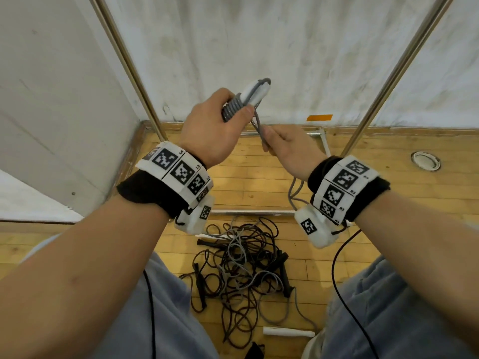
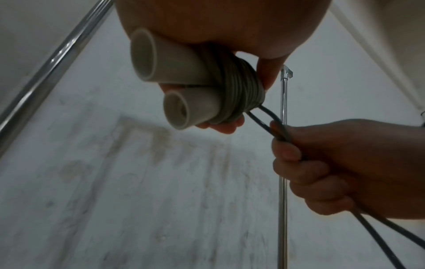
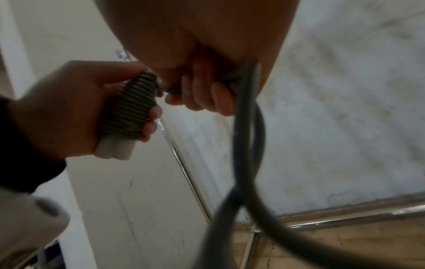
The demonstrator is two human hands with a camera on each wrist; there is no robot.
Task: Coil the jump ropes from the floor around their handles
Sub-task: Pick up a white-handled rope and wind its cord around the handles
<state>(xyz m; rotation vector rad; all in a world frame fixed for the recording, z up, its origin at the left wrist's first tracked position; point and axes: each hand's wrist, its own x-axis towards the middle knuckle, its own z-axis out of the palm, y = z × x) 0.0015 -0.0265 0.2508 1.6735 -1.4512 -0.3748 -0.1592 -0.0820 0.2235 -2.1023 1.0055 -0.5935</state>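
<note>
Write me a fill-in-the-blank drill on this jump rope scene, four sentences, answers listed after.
1. The left hand grips two white handles bound side by side by coils of ____ rope.
2. The right hand grips a doubled strand of the ____.
3. The tangled pile of ropes lies on the wooden ____.
4. A loose ____ handle lies near the pile.

Answers: grey; rope; floor; white

Left hand (image 1: pixel 207 125) grips two white handles (image 1: pixel 255 93) with gray rope (image 1: pixel 233 110) coiled round them, right hand (image 1: pixel 290 146) pinching the loose doubled strand. Tangled dark ropes (image 1: pixel 241 270) plus a spare white handle (image 1: pixel 287 332) lie on the wood floor (image 1: pixel 259 182).
</note>
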